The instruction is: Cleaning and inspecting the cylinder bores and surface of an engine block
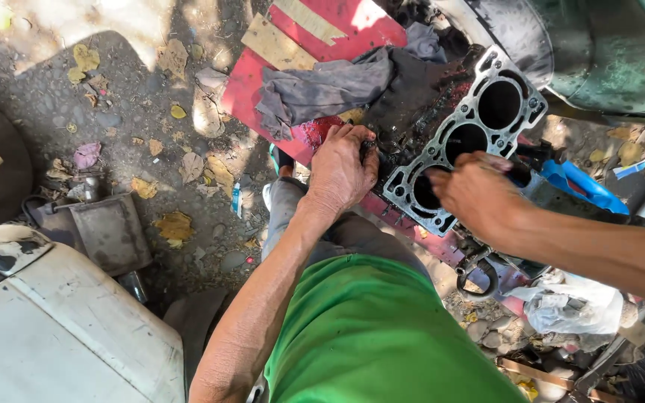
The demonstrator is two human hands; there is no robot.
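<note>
A grey metal head gasket (466,134) with three round bores lies on a greasy engine block (412,112) that rests on a red board (337,30). My left hand (341,168) presses down at the gasket's near left corner, fingers curled over the block's dark edge. My right hand (475,194) is closed over the gasket's lower right edge beside the nearest bore; whatever it pinches is hidden by the fingers. My green shirt (382,336) fills the bottom of the view.
A grey rag (330,86) lies on the red board. A blue container (584,186) and a plastic bag (572,302) sit right of the block. White car body panel (54,328) at lower left, a metal box (110,231) beside it, dry leaves on gravel.
</note>
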